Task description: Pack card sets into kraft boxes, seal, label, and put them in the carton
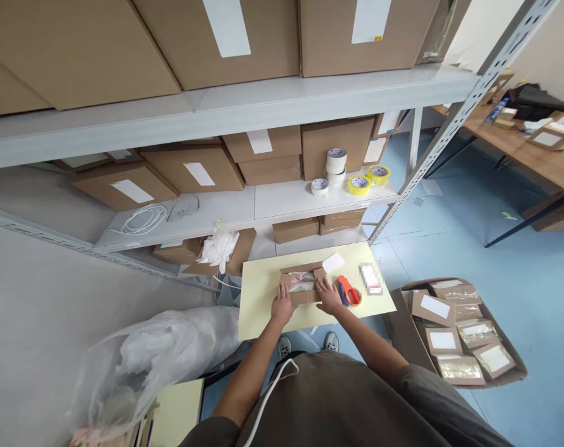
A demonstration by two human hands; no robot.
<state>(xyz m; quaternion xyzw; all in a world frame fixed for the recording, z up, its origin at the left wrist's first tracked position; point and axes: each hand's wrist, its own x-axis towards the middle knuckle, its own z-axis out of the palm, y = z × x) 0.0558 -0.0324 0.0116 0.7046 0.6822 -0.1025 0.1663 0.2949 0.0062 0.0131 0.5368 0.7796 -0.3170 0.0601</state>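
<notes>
A small cardboard box [306, 297] lies with its top flaps unfolded on a pale yellow tabletop [259, 310]. Inside it shows a clear plastic-wrapped item [302, 281], partly pinkish and greenish. My left hand [282, 305] rests on the box's left end, fingers stretched out and thumb apart. At the right end, my right hand [329, 297] touches the flap with its fingers spread. Close to the right hand lies an orange and blue tape dispenser [350, 292]. A white card [333, 262] lies just behind the box.
A blurred white item [371, 279] lies at the table's right. Tape rolls [359, 184] and cardboard boxes [268, 152] stand on the metal shelf [226, 208] ahead. A carton [519, 366] of labelled packages sits on the floor at right; plastic wrap [179, 341] bulges at left.
</notes>
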